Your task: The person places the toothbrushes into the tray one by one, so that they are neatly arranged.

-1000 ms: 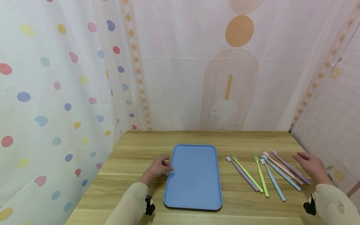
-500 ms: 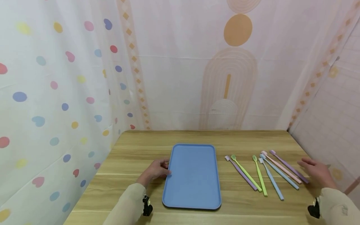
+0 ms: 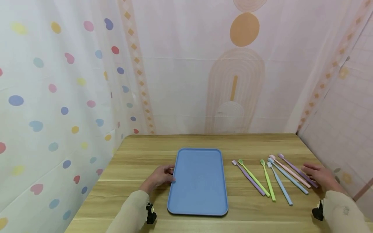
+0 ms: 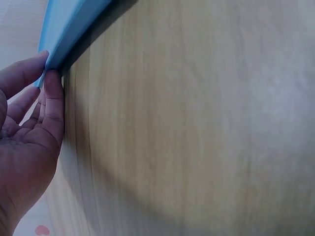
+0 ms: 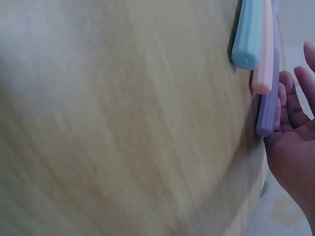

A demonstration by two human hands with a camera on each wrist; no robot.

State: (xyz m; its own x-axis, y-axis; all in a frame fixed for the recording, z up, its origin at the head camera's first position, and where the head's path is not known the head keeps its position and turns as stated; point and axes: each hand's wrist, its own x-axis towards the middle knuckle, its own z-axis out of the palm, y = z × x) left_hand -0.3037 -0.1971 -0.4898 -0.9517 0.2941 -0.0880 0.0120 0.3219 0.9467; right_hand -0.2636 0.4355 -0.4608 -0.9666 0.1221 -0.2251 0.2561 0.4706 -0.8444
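Note:
A blue tray [image 3: 198, 181] lies flat on the table. My left hand [image 3: 158, 176] pinches its left rim; the left wrist view shows the thumb [image 4: 27, 71] on one side of the rim and fingers on the other. To the tray's right, several toothbrushes are fanned out with heads pointing away. My right hand [image 3: 322, 178] is beside the rightmost purple toothbrush [image 3: 298, 170], fingers relaxed and holding nothing. A pink toothbrush [image 5: 264, 73] and a blue toothbrush [image 5: 247, 44] lie alongside that purple one.
Farther left are another light-blue toothbrush [image 3: 280, 184], two green ones, and a second purple toothbrush [image 3: 249, 178] nearest the tray. Patterned curtains [image 3: 180, 81] hang behind the wooden table [image 3: 140, 152] and at both sides.
My left hand has drawn closer onto the tray's rim, thumb moving slightly nearer me. The right hand swung outward, then came back left over the rightmost purple toothbrush's handle. The toothbrushes keep their layout.

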